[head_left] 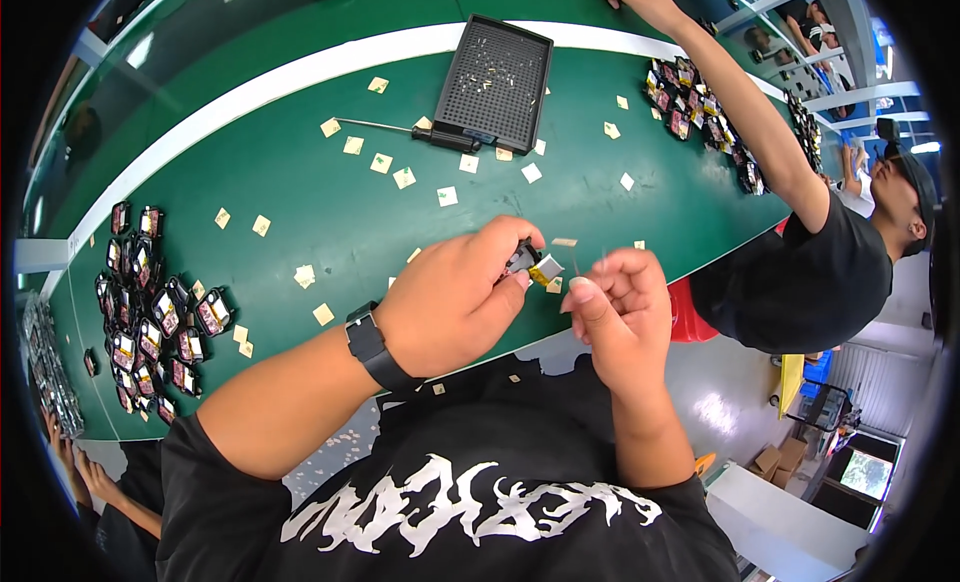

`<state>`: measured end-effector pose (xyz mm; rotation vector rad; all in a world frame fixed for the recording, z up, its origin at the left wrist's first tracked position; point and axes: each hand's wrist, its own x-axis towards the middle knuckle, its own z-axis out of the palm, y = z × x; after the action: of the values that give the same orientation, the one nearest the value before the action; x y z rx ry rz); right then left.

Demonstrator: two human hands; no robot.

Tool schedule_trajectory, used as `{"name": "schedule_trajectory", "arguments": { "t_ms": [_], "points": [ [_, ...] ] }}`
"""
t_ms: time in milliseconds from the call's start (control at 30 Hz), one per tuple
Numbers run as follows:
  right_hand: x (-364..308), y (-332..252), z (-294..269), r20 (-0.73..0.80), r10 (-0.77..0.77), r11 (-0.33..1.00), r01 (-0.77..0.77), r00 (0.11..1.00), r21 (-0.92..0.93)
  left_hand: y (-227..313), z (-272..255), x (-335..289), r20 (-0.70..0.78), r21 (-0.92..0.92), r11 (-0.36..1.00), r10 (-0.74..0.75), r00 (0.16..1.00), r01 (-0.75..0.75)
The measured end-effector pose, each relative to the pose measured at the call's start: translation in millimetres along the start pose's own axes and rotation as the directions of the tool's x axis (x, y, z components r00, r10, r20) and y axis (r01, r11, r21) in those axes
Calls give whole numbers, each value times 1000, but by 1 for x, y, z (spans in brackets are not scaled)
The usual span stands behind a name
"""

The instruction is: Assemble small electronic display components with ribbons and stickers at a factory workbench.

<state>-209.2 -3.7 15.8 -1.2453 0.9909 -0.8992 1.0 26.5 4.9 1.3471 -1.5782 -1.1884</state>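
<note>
My left hand (455, 292) is closed on a small black plastic housing (519, 260), gripped between thumb and fingers. From the housing's right side sticks out a small silver battery pouch (547, 270) with yellow tape. Just right of it, my right hand (625, 317) holds thumb and fingers drawn together in a pinch. A thin, pale strip (565, 243) shows by those fingertips, too small and blurred to name; whether the fingers grip it is hard to see. The two hands are apart, over the near edge of the green table (330, 212).
Black housings (150, 332) lie heaped at left, with another heap (690, 107) at far right. Beyond my hands are a black perforated tray (497, 82) with tiny parts and a screwdriver (440, 137). Small paper squares (403, 178) are scattered about. A co-worker's arm (740, 92) reaches across at right.
</note>
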Motion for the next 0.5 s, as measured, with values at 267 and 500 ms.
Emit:
{"name": "schedule_trajectory", "arguments": {
  "t_ms": [267,500],
  "points": [
    [18,-5,8,81,229,970,-220,970,-107,-1,0,-1,-34,-53,998,-24,999,23],
    [10,-7,11,89,119,988,-109,989,-107,-5,2,-1,-31,-64,998,6,999,-8]
  ]
}}
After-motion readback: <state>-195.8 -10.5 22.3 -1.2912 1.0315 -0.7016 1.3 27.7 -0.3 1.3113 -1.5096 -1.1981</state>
